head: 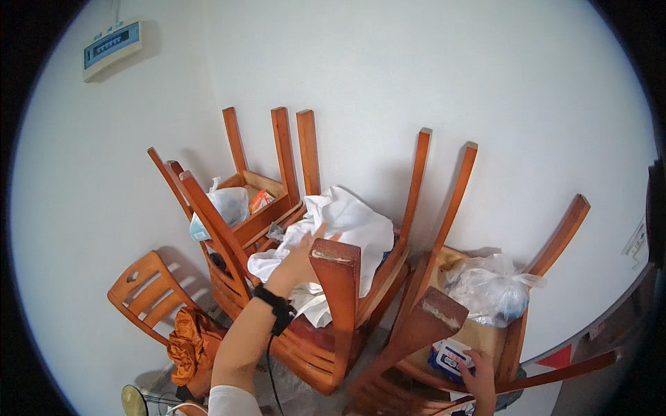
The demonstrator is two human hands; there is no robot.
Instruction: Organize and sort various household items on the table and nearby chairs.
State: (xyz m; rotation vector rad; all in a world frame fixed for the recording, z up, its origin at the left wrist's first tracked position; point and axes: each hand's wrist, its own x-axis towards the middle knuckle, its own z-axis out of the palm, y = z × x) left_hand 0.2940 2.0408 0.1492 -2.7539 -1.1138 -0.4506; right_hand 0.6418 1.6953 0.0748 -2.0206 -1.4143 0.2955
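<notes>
My left hand [304, 260], with a black band at the wrist, reaches between the legs of an upturned wooden chair [335, 281] and lies on a crumpled white cloth [359, 218]. A chair leg partly hides its fingers, so I cannot tell whether they grip the cloth. At the lower right, my right hand [479, 372] has its fingers on a blue and white packet [451, 359]. That packet sits on the underside of another upturned chair [478, 338], in front of a knotted clear plastic bag [494, 288].
Several wooden chair legs [559, 234] point upward around both hands. A third upturned chair holds a white plastic bag [229, 205] and an orange packet [260, 200]. At left, orange-brown fabric [187, 346] lies by an upright chair back [151, 296]. A black cable [271, 372] hangs below my left wrist.
</notes>
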